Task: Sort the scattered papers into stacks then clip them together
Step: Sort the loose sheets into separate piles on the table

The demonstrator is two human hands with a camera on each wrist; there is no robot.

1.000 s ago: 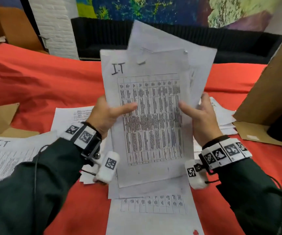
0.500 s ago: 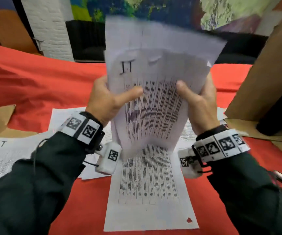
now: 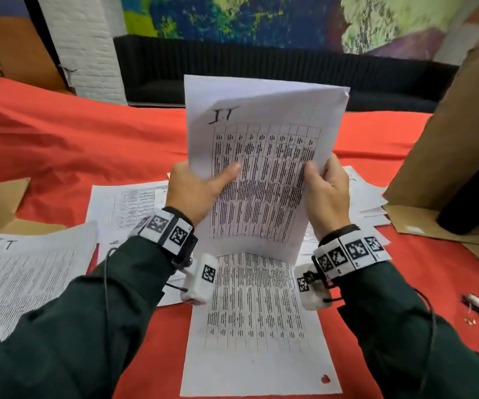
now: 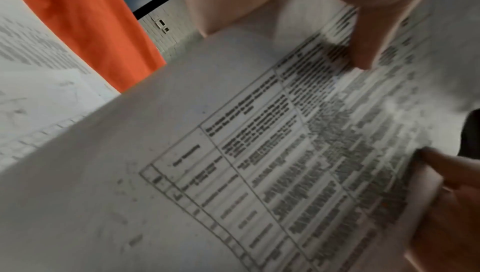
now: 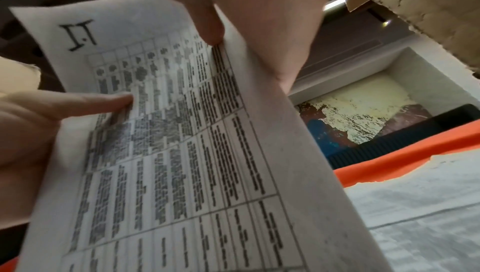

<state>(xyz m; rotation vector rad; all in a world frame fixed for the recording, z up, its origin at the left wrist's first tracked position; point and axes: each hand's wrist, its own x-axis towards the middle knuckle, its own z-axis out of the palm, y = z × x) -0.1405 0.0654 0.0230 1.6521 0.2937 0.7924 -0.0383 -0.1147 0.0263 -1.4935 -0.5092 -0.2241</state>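
I hold a stack of papers (image 3: 264, 168) upright over the red table, its top sheet marked "IT" above a printed table. My left hand (image 3: 195, 191) grips the stack's left edge with the thumb across the front. My right hand (image 3: 326, 188) grips the right edge the same way. The stack's bottom edge rests on a single printed sheet (image 3: 258, 326) lying flat on the cloth. The left wrist view shows the same stack (image 4: 233, 153) under my left thumb. In the right wrist view the stack (image 5: 168, 133) stands pinched between both thumbs.
Another pile marked "IT" (image 3: 22, 277) lies at the left. Loose sheets (image 3: 129, 205) sit behind my left wrist and more (image 3: 367, 197) at the right. A cardboard box (image 3: 457, 133) stands at the right. A small metal clip (image 3: 478, 303) lies on the red cloth (image 3: 88, 139).
The fanned, uneven sheets have been squared into one aligned stack, lifted and then set down on its bottom edge on the flat sheet. Both hands kept their grip.
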